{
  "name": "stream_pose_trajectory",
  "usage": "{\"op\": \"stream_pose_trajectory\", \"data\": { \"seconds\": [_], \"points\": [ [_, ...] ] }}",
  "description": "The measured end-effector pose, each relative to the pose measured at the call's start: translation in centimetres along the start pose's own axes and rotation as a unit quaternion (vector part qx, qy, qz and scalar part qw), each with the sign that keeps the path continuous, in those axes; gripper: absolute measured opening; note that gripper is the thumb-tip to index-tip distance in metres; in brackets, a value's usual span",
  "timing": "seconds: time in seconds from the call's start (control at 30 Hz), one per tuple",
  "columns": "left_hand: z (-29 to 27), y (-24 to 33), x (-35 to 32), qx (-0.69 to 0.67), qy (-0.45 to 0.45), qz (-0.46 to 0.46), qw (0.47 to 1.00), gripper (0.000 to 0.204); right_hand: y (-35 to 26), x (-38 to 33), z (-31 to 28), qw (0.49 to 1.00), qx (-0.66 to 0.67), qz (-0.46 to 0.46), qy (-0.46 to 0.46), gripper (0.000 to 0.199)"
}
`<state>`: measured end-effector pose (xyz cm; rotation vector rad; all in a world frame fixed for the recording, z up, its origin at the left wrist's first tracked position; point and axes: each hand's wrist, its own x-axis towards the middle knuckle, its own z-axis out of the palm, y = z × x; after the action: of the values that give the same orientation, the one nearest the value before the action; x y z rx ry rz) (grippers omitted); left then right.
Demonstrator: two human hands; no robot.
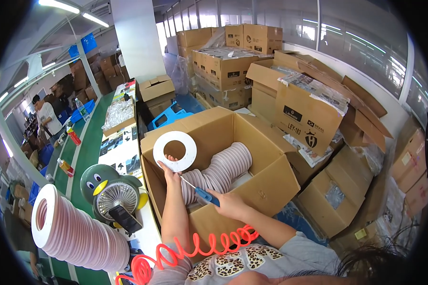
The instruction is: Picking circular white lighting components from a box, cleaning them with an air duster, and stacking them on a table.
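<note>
Working in the head view, centre of frame: left hand (171, 175) pinches the lower edge of a flat white ring (191, 151), fingers closed on it, ring raised over the near-left part of an open cardboard carton (271, 187). Right hand (227, 205) wraps a blue-handled tool (208, 196); thin metal shaft points up-left, its end close to the left hand. Whether it touches skin, cannot tell.

Main hazard, my judgement: a slip of the right hand would drive that shaft into the left palm or wrist, as the two lie almost in line. Second: ring is gripped at one edge only, so a knock could twist it loose into the carton.

Inside the carton, a row of stacked rings (233, 164) lies on its side, bent midway; a bump could make it spread apart.

Lower left: tall ring stack (81, 228) leans; an elbow swung wide might topple it. Beside it, a smartphone (125, 218) rests tilted against a penguin-shaped fan (116, 195), likely to slide if jarred.

Lower centre: red coiled hose (176, 256) crosses in front of the left forearm; its loops could snag a reaching arm.
</note>
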<state>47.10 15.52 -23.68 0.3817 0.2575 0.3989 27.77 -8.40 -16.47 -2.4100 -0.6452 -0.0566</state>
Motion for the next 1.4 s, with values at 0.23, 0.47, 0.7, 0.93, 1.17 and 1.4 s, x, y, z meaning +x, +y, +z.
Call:
{"op": "stream_pose_trajectory", "data": {
  "seconds": [0.23,0.47,0.7,0.93,1.17,1.4],
  "points": [
    [1.0,0.9,-1.5,-0.073,-0.077,-0.070,0.992,0.061,-0.5,1.1,-0.2,0.999,-0.025,0.012,0.023,0.052],
    [1.5,0.6,-2.2,-0.070,-0.153,-0.080,0.982,0.060,-1.3,1.2,-0.2,1.000,-0.017,0.012,0.009,0.049],
    [-0.1,2.1,-0.4,-0.093,-0.229,-0.073,0.966,0.060,-0.7,0.9,0.6,1.000,0.001,0.030,0.000,0.049],
    [2.6,1.0,-2.7,-0.108,-0.191,-0.179,0.959,0.041,0.0,0.4,-0.2,1.000,-0.004,0.021,-0.004,0.054],
    [2.3,0.9,-2.7,-0.155,-0.178,-0.166,0.957,0.017,-0.1,0.4,0.5,0.999,-0.011,0.031,-0.014,0.047],
    [2.6,0.8,-2.6,-0.158,-0.115,-0.142,0.970,0.030,0.3,1.0,0.7,0.999,-0.016,0.031,0.034,0.056]
  ]
}}
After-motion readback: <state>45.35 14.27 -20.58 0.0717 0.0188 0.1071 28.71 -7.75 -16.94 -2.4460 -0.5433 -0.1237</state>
